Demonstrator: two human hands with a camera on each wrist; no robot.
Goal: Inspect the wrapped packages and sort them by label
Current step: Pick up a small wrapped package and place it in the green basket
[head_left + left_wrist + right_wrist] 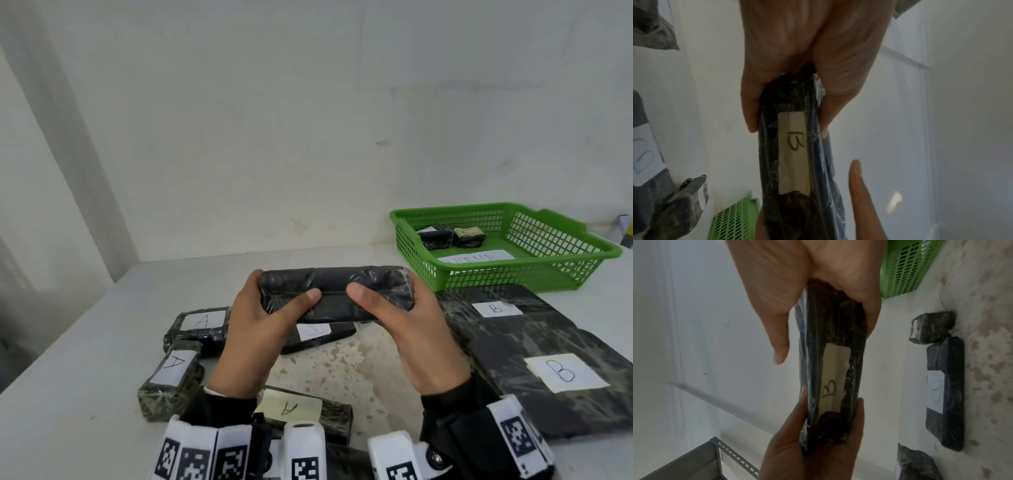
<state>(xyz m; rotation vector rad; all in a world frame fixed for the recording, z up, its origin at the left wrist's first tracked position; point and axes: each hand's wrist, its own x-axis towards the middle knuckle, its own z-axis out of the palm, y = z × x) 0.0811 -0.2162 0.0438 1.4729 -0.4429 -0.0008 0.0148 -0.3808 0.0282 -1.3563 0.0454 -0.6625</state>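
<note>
Head view showed the long black plastic-wrapped package (334,293) held crosswise above the tabletop (68,387), left hand (255,325) and right hand (416,329) each grasping an end, B-labelled flat packages (548,359) lying nearer the right grip.

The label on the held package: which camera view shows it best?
The left wrist view: the label faces that camera, with a clear handwritten B. The right wrist view shows the label too, but partly behind wrinkled wrap. The head view shows only the package held by the left hand and right hand.
</note>
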